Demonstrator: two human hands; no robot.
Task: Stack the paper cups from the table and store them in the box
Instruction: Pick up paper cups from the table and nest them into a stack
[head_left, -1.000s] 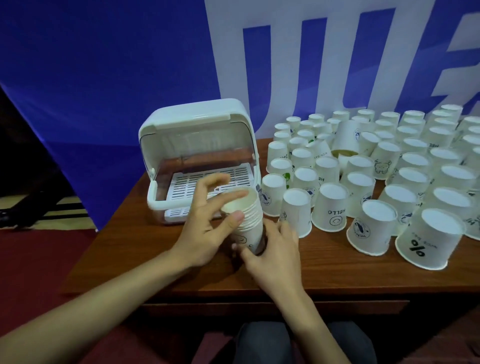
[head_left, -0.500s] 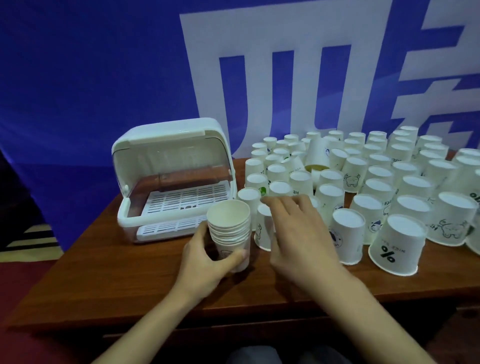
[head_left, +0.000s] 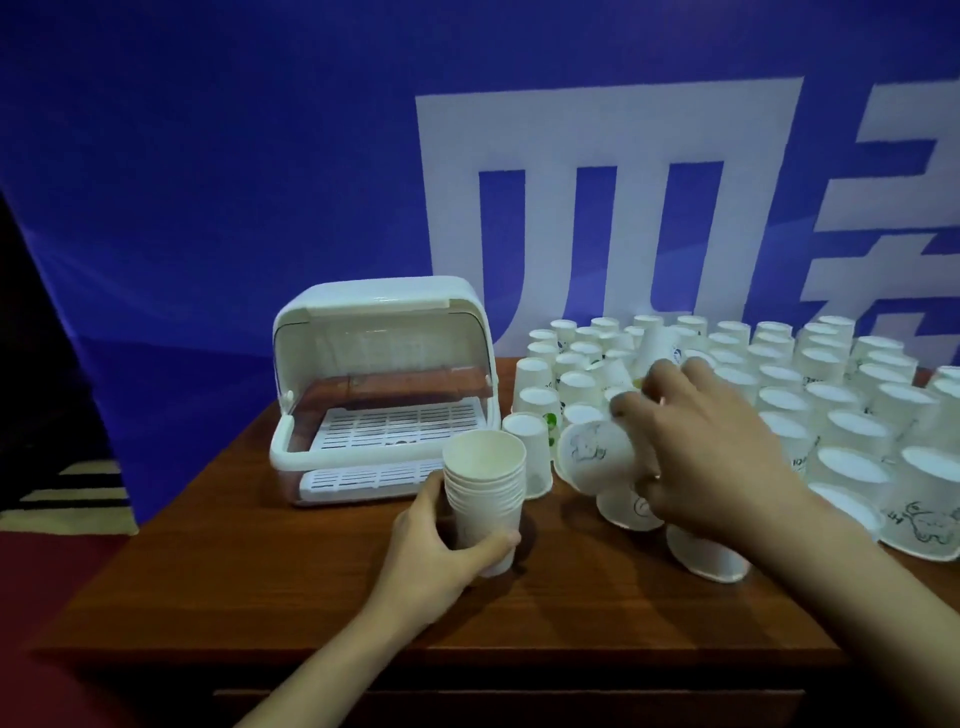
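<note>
Dozens of white paper cups (head_left: 779, 374) are standing upside down across the right half of the wooden table (head_left: 311, 582), packed in rows running toward the far edge. I am seeing my left hand (head_left: 436, 561) wrapping its fingers and thumb around a stack of cups (head_left: 485, 493), which is standing upright, mouth up, near the middle of the table. The stack is sitting just in front of the box (head_left: 384, 384), a white plastic case with its clear hood lifted and a slotted tray showing inside; no cups are lying in it that I can make out.

My right hand (head_left: 711, 457) is reaching over the near rows, and its fingers are curling around a single cup (head_left: 595, 457) that is tipping toward the left, its round base with a small drawing facing the camera. That cup is sitting just to the right of the stack, apart from it. Two more upside-down cups are partly hiding beneath my right hand and wrist. A blue banner (head_left: 260, 156) with large white lettering is hanging behind the table.
</note>
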